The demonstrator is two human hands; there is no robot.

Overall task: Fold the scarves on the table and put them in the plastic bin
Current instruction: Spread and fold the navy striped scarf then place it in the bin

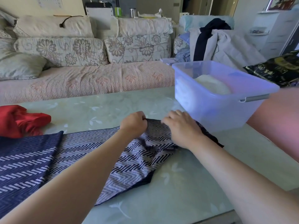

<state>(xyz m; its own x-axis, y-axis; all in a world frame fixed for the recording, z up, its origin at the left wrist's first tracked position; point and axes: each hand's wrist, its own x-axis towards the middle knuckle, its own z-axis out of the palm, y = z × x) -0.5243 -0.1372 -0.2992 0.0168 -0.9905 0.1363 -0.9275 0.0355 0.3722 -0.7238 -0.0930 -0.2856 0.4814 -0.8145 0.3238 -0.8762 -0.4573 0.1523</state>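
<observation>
A navy and white zigzag scarf [77,151] lies spread across the pale green table [178,183], running from the left edge to the middle. My left hand [133,124] pinches its far end in a fist. My right hand [182,128] lies on the same end, fingers curled over the cloth. A crumpled red scarf [19,121] sits at the table's left. The translucent plastic bin [215,101] stands at the right, just beyond my right hand, with a folded white cloth [212,84] inside.
A floral sofa [90,73] runs along the far side of the table. A black printed bag [278,68] lies behind the bin at the right. Clothes are heaped on a chair [215,42] beyond the bin.
</observation>
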